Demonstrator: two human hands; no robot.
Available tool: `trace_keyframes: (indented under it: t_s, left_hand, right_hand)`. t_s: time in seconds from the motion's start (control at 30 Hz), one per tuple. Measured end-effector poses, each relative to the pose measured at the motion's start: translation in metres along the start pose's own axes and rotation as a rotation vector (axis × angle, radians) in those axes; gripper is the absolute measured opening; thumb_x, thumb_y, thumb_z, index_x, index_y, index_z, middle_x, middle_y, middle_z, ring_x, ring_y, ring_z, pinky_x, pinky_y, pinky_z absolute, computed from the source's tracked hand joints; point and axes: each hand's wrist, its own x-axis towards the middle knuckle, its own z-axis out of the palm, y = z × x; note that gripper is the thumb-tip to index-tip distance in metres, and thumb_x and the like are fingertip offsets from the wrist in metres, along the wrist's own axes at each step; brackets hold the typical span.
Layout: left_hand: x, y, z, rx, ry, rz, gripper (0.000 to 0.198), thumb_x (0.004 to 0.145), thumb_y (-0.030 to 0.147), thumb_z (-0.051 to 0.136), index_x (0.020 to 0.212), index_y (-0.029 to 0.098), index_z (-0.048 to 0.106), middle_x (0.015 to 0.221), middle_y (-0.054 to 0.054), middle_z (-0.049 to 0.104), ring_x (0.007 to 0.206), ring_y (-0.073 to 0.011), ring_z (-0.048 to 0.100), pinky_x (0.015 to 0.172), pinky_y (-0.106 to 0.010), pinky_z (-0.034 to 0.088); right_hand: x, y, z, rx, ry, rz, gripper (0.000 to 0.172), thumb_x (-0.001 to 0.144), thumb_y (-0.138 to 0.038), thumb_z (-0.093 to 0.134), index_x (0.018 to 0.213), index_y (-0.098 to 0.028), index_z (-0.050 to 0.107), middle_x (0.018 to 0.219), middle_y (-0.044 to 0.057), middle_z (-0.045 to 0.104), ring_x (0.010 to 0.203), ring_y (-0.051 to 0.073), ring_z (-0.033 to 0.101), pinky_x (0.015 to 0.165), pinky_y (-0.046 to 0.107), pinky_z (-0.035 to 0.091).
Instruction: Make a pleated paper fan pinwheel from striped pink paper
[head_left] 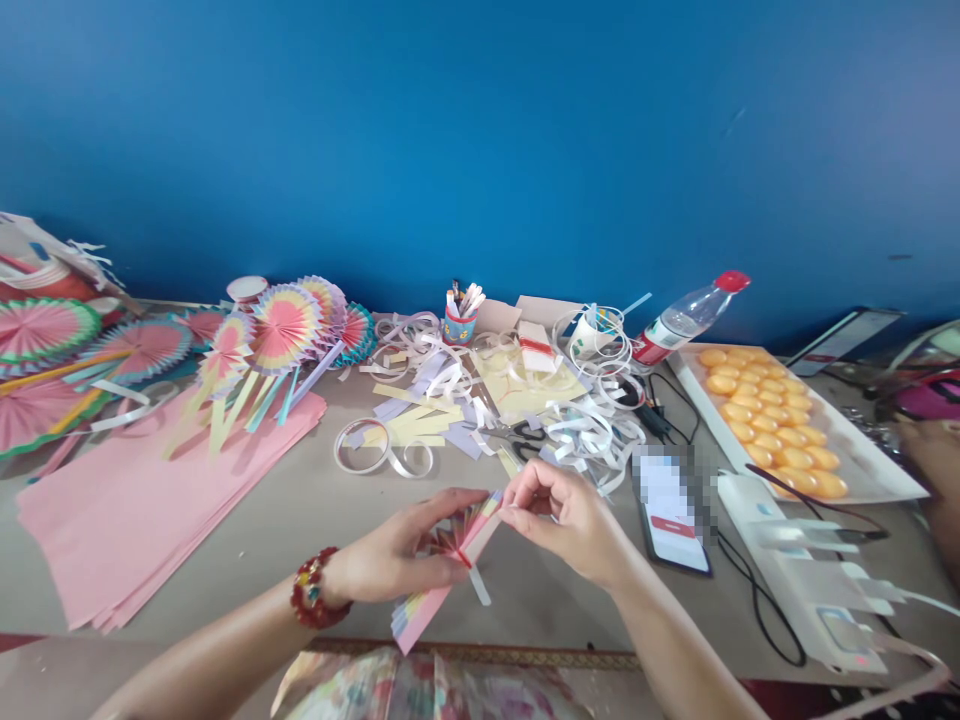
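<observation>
My left hand (397, 555), a red bead bracelet (311, 588) on its wrist, is closed around a pleated paper fan (421, 612) in pink, yellow and lilac. A red tie (463, 556) crosses the fan's middle, and a short white strip (479, 586) pokes out below it. The thumb and fingers of my right hand (566, 515) pinch the fan's upper right end; exactly what lies between the fingertips is hidden. Just beyond the hands are black-handled scissors (527, 431) and a roll of white tape (361, 446).
Pink sheets (172, 510) lie left, beneath finished paper rosettes (287, 325). Tangled white peelings (592, 440) spread at centre. A phone (673, 515), power strip (795, 570), bottle (686, 318) and tray (889, 483) of orange ovals stand right. A blue wall (480, 150) closes the back.
</observation>
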Motion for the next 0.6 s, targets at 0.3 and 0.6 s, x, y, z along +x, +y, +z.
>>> trace_keyframes:
  t_s: [0.3,0.6]
  left_hand:
    - [0.0007,-0.0011,0.0003,-0.021,0.008,-0.013,0.064,0.084,0.028,0.066,0.144,0.030,0.043,0.139,-0.008,0.049,0.098,-0.0208,0.059,0.083,-0.031,0.051]
    - [0.0012,0.0001,-0.0005,-0.033,0.000,-0.003,0.064,0.085,0.023,0.065,0.144,0.029,0.043,0.141,-0.008,0.047,0.097,-0.0193,0.058,0.079,-0.028,0.051]
  right_hand:
    - [0.0001,-0.0007,0.0020,-0.045,0.011,-0.030,0.016,0.083,-0.026,0.067,0.075,-0.021,0.054,0.083,0.002,0.066,0.072,0.015,0.062,0.068,0.026,0.051]
    - [-0.0007,-0.0012,0.0032,-0.104,0.031,-0.059,0.015,0.084,-0.022,0.064,0.074,-0.021,0.052,0.083,0.002,0.066,0.075,0.015,0.064,0.069,0.026,0.051]
